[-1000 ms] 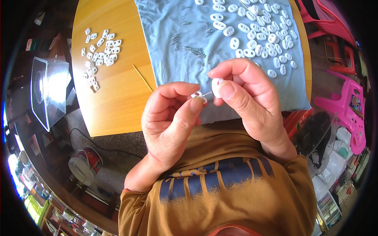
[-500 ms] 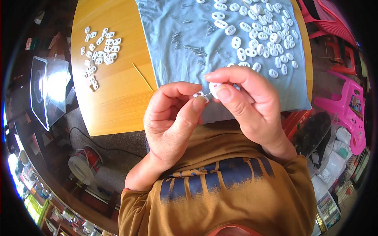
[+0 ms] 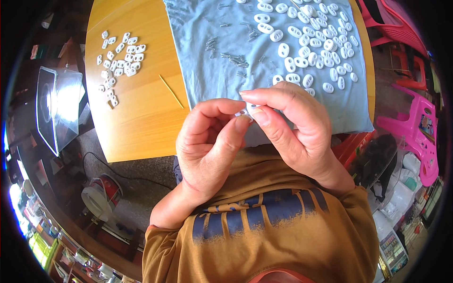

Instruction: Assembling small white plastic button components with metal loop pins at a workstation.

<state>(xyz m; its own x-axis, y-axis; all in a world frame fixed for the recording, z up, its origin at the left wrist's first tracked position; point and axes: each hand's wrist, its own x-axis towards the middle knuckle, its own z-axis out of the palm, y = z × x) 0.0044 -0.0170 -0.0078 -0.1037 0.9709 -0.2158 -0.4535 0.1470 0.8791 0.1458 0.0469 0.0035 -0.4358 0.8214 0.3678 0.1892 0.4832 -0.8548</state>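
Hands, head view: since a second ago, both hands are drawing closer, the right hand (image 3: 299, 129) travelling left toward the left hand (image 3: 204, 146), and the gap that was showing a thin metal spring between them is closing; the spring is now hiding from sight.
Left fingers: thumb and forefinger are pinching a small white piece (image 3: 241, 113) with a hole in it, while the other fingers are curling in toward the palm.
Right fingers: thumb and forefinger are gripping a second white piece (image 3: 253, 106), mostly hidden; I cannot tell how the remaining fingers are resting.
Two held pieces: they are meeting in front of the person's chest, above the near edge of the cloth; whether they are fully joining, I cannot tell.
Blue cloth: this blue cloth (image 3: 200, 78) is covering the right part of the wooden worktop (image 3: 137, 122) and is carrying many white oval pieces (image 3: 312, 59) to the right and loose metal springs (image 3: 234, 60) to the left.
Bare wood: a cluster of small white blocks (image 3: 120, 64) is lying at the left, and a thin yellow stick (image 3: 171, 91) is lying between it and the cloth.
Surroundings: the person is wearing a brown shirt (image 3: 283, 240); a pink stool (image 3: 415, 127) is standing at the right.
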